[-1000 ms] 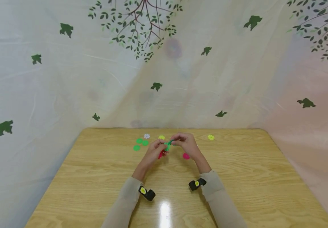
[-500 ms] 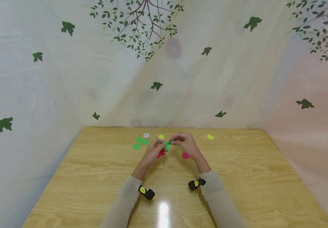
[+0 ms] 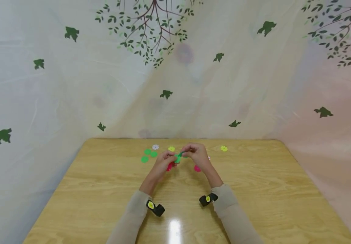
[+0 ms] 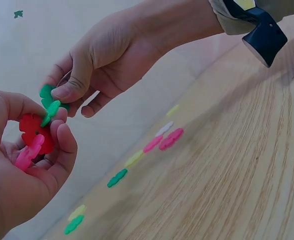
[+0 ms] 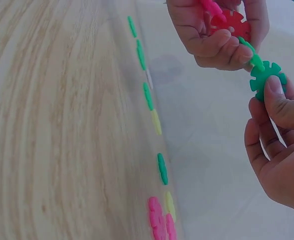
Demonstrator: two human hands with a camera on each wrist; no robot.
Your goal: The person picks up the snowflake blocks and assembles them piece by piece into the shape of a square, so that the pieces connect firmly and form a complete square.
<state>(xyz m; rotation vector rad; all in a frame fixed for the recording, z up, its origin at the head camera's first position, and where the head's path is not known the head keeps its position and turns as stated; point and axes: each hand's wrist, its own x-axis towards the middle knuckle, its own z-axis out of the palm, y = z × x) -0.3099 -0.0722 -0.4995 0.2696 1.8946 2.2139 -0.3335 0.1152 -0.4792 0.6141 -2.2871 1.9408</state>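
Slotting dark green disc (image 5: 259, 77) into light green disc (image 4: 51, 112) looks like step in hand: align 2 notches, push straight, avoid bending. Right hand (image 5: 287, 175) pinches dark green disc between thumb and fingers, upper right of right wrist view. Left hand (image 4: 14, 187) curls round red disc (image 4: 30, 125) and pink disc (image 4: 29, 154), fingers pinching light green disc, far left of left wrist view.

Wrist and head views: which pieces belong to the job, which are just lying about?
In hand, so likely the job:
- left hand: red disc, pink disc, light green disc
- right hand: dark green disc

Lying on the table, possibly spares:
- loose green discs
- yellow discs
- white discs
- loose pink discs
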